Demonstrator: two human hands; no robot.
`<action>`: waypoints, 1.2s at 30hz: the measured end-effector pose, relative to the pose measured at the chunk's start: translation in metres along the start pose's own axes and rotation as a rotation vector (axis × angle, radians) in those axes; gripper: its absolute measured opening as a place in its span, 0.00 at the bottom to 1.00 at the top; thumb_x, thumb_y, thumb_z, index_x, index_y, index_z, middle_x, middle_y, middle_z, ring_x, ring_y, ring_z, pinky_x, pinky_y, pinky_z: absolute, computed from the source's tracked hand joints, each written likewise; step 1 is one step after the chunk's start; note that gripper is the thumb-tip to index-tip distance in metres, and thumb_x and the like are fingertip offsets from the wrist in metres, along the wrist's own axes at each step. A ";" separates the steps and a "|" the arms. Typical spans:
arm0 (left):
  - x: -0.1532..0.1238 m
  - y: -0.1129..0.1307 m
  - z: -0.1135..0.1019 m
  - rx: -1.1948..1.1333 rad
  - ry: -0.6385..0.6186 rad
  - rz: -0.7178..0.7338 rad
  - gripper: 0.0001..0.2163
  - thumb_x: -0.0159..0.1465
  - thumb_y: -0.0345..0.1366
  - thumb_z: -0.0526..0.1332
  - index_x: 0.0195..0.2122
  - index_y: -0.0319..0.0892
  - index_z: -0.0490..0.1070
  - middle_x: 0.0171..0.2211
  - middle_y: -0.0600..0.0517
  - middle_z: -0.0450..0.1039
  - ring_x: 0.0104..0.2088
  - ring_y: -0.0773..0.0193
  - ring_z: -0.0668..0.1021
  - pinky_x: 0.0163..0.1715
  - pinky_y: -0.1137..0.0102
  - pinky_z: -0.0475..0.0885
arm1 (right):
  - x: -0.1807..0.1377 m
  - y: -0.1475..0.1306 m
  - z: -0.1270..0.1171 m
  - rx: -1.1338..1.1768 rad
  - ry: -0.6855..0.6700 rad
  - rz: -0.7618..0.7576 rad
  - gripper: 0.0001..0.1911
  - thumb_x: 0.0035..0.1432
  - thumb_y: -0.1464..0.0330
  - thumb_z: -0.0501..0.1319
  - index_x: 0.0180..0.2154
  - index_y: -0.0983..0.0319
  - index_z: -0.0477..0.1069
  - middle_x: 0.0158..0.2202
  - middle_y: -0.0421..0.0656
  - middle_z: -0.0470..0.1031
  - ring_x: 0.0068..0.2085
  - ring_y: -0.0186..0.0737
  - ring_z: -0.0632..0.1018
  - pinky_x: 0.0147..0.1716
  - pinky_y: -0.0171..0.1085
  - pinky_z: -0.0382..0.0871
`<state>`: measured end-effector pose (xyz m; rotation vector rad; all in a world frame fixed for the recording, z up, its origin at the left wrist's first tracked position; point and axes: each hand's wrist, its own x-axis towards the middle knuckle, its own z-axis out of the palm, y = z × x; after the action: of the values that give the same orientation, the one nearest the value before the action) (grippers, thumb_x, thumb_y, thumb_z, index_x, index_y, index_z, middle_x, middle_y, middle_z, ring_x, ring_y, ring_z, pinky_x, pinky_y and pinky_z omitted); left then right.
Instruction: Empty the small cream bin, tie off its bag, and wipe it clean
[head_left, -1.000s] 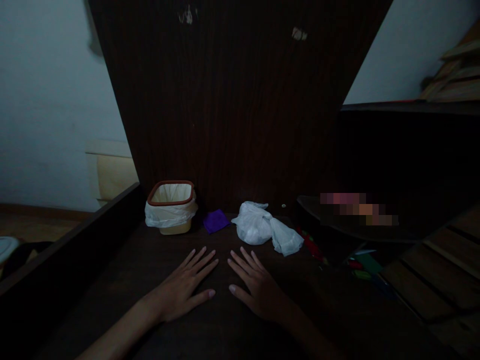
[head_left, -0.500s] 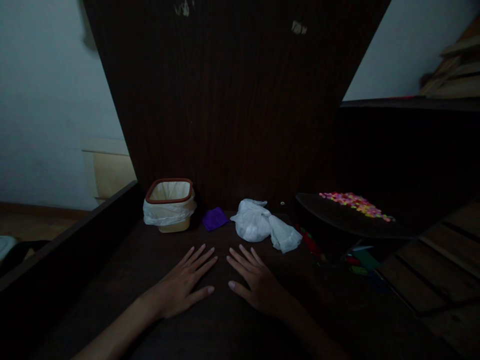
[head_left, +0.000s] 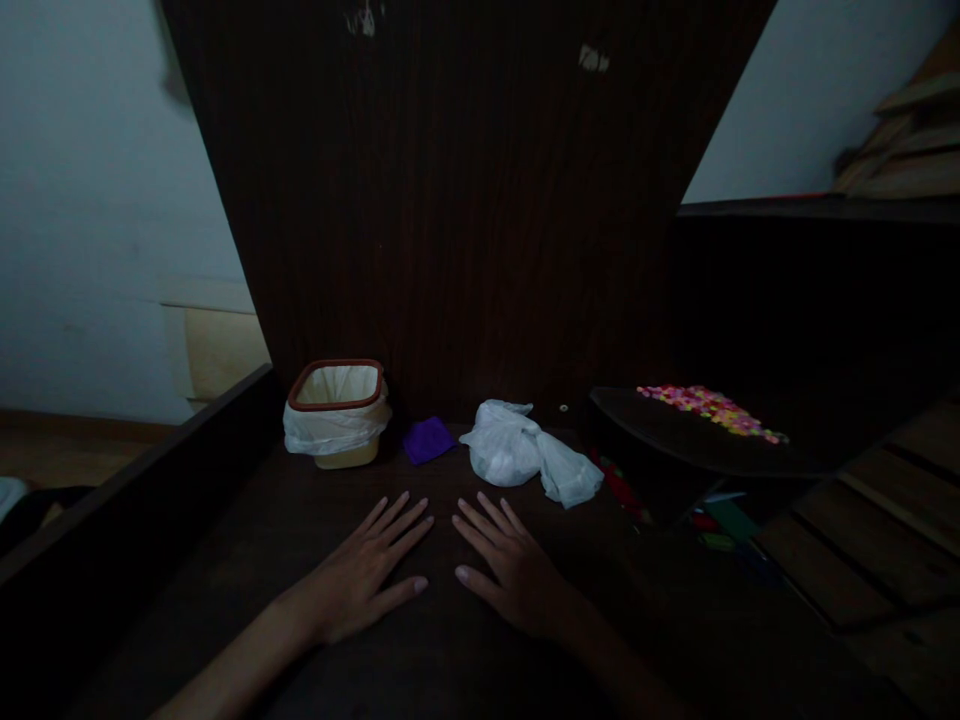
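Left hand (head_left: 367,570) and right hand (head_left: 517,572) lie palm down, fingers spread wide, holding nothing, on the dark surface (head_left: 442,665) just short of the white plastic bag (head_left: 504,445). Both forearms are cut off by the lower edge, and the right one sinks into shadow. To the right of the bag, a green item (head_left: 733,520) and a red item (head_left: 621,490) are too dim to identify. What the bag contains cannot be seen. Whitish and crumpled, it bulges at one end, narrows at a twisted neck and flares into a loose tail. Its long axis runs roughly crosswise, the bulge to the left, the tail slanting right and toward the person. Close by the bag's left side lies a purple cloth (head_left: 428,441), flat, one corner toward the left hand; its long axis is hard to judge. Farther left of the bag stands an upright bin (head_left: 345,458) with a brown rim and a pale liner folded over it. Right of the bag, a curved shelf (head_left: 645,425) carries small colourful pieces (head_left: 709,408). Behind the bag rises a dark wooden panel (head_left: 457,200), its top cut off.
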<state>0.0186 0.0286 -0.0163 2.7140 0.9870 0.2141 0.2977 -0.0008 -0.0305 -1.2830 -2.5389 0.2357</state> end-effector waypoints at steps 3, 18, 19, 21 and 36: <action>0.000 -0.001 0.000 -0.006 0.025 0.026 0.32 0.73 0.53 0.52 0.73 0.56 0.39 0.74 0.50 0.43 0.73 0.44 0.51 0.69 0.43 0.52 | 0.000 0.000 0.000 0.000 0.020 0.002 0.30 0.70 0.58 0.55 0.69 0.59 0.57 0.72 0.47 0.54 0.73 0.54 0.53 0.68 0.63 0.51; 0.001 -0.003 0.002 -0.003 0.032 0.028 0.32 0.73 0.53 0.52 0.73 0.56 0.40 0.74 0.50 0.43 0.73 0.45 0.51 0.69 0.44 0.52 | 0.001 0.000 0.002 0.001 0.016 0.009 0.30 0.70 0.58 0.54 0.70 0.58 0.56 0.72 0.46 0.53 0.73 0.53 0.52 0.68 0.63 0.50; 0.001 -0.003 0.002 -0.003 0.023 0.022 0.32 0.73 0.53 0.52 0.73 0.56 0.40 0.74 0.49 0.43 0.73 0.44 0.51 0.69 0.43 0.52 | 0.001 0.000 0.001 0.002 0.005 0.012 0.30 0.70 0.58 0.54 0.69 0.58 0.56 0.72 0.46 0.53 0.73 0.54 0.51 0.68 0.63 0.50; 0.001 -0.002 0.001 -0.002 0.011 0.016 0.32 0.73 0.53 0.52 0.73 0.55 0.40 0.74 0.49 0.43 0.73 0.44 0.51 0.69 0.42 0.52 | 0.002 -0.001 -0.001 0.002 -0.020 0.025 0.31 0.70 0.57 0.54 0.69 0.59 0.57 0.72 0.46 0.52 0.73 0.54 0.51 0.69 0.63 0.49; 0.000 0.000 -0.002 0.002 0.026 0.024 0.31 0.73 0.53 0.51 0.73 0.56 0.42 0.74 0.51 0.44 0.73 0.46 0.51 0.70 0.45 0.53 | 0.002 -0.003 -0.002 -0.010 -0.032 0.037 0.29 0.71 0.59 0.53 0.69 0.60 0.57 0.72 0.45 0.52 0.73 0.54 0.51 0.69 0.63 0.49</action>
<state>0.0185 0.0286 -0.0145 2.7324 0.9624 0.2537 0.2949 -0.0009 -0.0272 -1.3411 -2.5479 0.2537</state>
